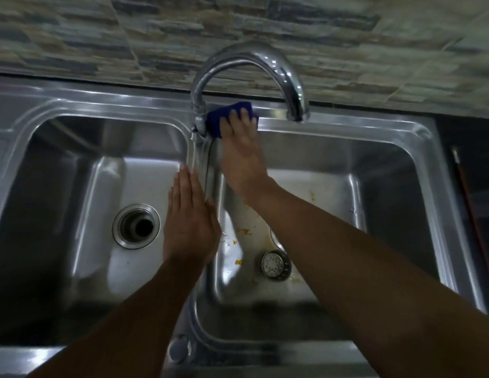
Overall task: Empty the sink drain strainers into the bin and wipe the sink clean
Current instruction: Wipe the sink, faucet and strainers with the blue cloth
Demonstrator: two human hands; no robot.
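Wiping the sink's back rim by the tap

The cloth (217,122) is blue, soft and light. It looks likely to bunch or slide on wet steel, so it probably works best under a flat palm rather than in a pinch. It lies on the back rim of the sink (347,118), just beside the tap (249,58) base. The right hand (242,148) covers it, fingers laid out over the top and pressing down; the thumb is hidden. The left hand (188,214) holds nothing, its fingers straight and pressed together, flat on the divider (202,165) between the 2 basins. 1 strainer (274,264) sits in the right basin among yellow scraps (244,231). It is small, stiff metal, likely slippery, best lifted by its rim. The left drain (136,226) stands open.
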